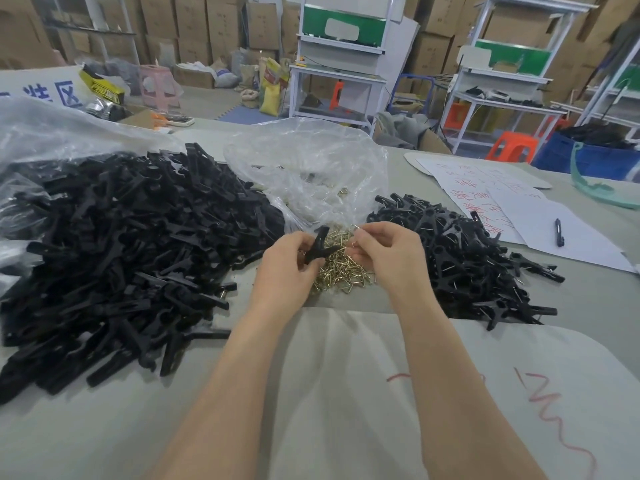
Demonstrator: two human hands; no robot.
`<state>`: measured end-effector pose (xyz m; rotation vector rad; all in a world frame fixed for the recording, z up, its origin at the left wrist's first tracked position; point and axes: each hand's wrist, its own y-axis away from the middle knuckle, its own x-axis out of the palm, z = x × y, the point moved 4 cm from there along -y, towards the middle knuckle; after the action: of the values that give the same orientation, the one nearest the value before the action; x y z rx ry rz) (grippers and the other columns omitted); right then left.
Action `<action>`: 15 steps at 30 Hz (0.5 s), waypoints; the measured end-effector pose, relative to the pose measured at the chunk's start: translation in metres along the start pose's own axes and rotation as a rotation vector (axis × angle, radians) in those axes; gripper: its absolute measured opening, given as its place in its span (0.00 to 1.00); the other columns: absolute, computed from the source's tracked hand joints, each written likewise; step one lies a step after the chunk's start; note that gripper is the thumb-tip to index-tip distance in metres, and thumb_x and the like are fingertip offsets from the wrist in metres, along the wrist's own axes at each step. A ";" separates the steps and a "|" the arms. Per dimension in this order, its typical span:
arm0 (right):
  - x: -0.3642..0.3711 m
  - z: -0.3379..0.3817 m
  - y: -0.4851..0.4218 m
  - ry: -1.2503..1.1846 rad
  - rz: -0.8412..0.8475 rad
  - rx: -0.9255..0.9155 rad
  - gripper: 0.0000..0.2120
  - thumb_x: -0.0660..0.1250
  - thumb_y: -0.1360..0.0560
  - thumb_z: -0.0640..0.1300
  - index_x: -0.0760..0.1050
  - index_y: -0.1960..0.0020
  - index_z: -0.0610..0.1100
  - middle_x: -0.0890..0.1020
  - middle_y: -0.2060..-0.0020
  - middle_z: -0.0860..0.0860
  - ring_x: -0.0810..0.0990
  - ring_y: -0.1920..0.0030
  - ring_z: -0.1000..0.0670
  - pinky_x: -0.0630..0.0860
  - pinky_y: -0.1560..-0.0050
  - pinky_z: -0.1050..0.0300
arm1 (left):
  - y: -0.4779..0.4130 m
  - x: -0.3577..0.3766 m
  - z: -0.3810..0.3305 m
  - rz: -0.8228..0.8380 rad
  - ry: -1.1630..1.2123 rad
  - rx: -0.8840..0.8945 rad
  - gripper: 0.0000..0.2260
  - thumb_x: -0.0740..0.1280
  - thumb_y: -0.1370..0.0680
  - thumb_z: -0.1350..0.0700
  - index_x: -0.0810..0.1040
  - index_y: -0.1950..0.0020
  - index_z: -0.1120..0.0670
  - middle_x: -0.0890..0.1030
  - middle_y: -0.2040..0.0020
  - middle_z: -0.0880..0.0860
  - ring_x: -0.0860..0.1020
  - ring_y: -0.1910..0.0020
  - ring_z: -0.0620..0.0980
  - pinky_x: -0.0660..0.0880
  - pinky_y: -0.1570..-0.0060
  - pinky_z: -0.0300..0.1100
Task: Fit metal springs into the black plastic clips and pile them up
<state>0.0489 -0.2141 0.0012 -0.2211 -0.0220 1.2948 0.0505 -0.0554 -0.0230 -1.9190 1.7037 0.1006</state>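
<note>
A black clip [320, 247] is gripped by the left hand [287, 263] above a heap of brass-coloured springs [343, 275] on the surface [138, 410]. A single spring [356, 228] is pinched by the right hand [388, 254], just beside the clip. A pile of clip parts [121, 254] is seen at the left and a pile of clips [467, 261] at the right.

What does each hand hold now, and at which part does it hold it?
The left hand grips a black clip around its lower part. The right hand pinches a metal spring; which part cannot be told.
</note>
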 end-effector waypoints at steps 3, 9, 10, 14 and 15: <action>0.002 0.003 0.003 0.055 -0.028 -0.013 0.06 0.69 0.25 0.39 0.79 0.60 0.48 0.84 0.65 0.49 0.84 0.60 0.49 0.81 0.52 0.53 | -0.001 0.002 -0.001 0.012 -0.057 0.057 0.12 0.71 0.26 0.61 0.76 0.54 0.43 0.77 0.57 0.40 0.75 0.59 0.37 0.73 0.55 0.29; 0.010 0.002 0.007 0.180 -0.100 -0.048 0.08 0.72 0.28 0.43 0.79 0.64 0.52 0.80 0.69 0.57 0.77 0.65 0.59 0.74 0.53 0.60 | -0.001 0.005 -0.005 0.010 -0.147 0.148 0.11 0.71 0.27 0.60 0.79 0.46 0.52 0.76 0.52 0.44 0.76 0.54 0.46 0.75 0.51 0.42; 0.011 0.001 0.008 0.175 -0.106 -0.037 0.08 0.72 0.28 0.43 0.78 0.65 0.52 0.80 0.68 0.57 0.77 0.64 0.59 0.74 0.53 0.61 | 0.000 0.005 -0.006 0.002 -0.155 0.160 0.11 0.71 0.27 0.60 0.79 0.46 0.52 0.76 0.52 0.44 0.76 0.54 0.46 0.75 0.51 0.42; 0.012 0.001 0.008 0.154 -0.092 0.058 0.08 0.73 0.30 0.43 0.79 0.66 0.51 0.81 0.67 0.54 0.79 0.60 0.53 0.77 0.49 0.54 | 0.000 0.005 -0.007 0.014 -0.175 0.182 0.12 0.71 0.27 0.61 0.80 0.44 0.53 0.77 0.51 0.46 0.77 0.53 0.48 0.76 0.49 0.46; 0.012 0.001 0.007 0.146 -0.079 0.083 0.08 0.73 0.30 0.43 0.79 0.67 0.51 0.82 0.67 0.53 0.80 0.59 0.52 0.77 0.48 0.52 | 0.000 0.006 -0.007 0.023 -0.176 0.184 0.12 0.71 0.27 0.61 0.80 0.44 0.53 0.78 0.50 0.47 0.77 0.52 0.49 0.76 0.48 0.48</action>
<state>0.0451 -0.2010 -0.0003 -0.2406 0.1454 1.1953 0.0491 -0.0638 -0.0197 -1.7045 1.5618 0.1136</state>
